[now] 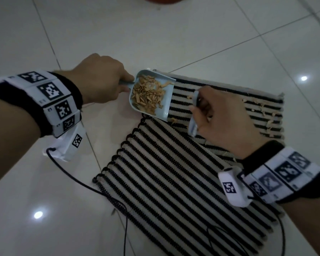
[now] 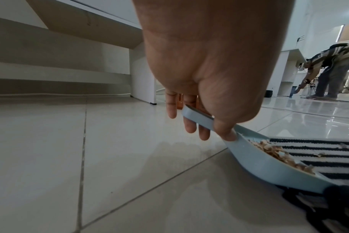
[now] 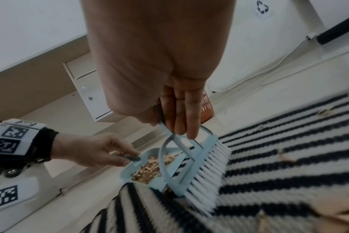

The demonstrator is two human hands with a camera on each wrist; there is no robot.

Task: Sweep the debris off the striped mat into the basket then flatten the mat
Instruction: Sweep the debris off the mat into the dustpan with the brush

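Mid-sweep on the floor: left hand [image 1: 100, 78] grips the laden dustpan [image 1: 151, 95] at the striped mat [image 1: 174, 172] far-left edge, right hand [image 1: 224, 119] grips the brush [image 3: 203, 170] beside it; debris [image 1: 266, 115] remaining at the far-right corner likely needs another pass before emptying into the basket [image 3: 206, 108].

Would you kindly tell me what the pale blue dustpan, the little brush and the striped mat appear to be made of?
The pale blue dustpan looks like moulded plastic: smooth, thin-walled, faintly glossy. The pale blue brush seems the same plastic, with stiff white, probably synthetic, bristles. The black-and-cream striped mat appears to be woven textile, ribbed and matte; the fibre cannot be told.
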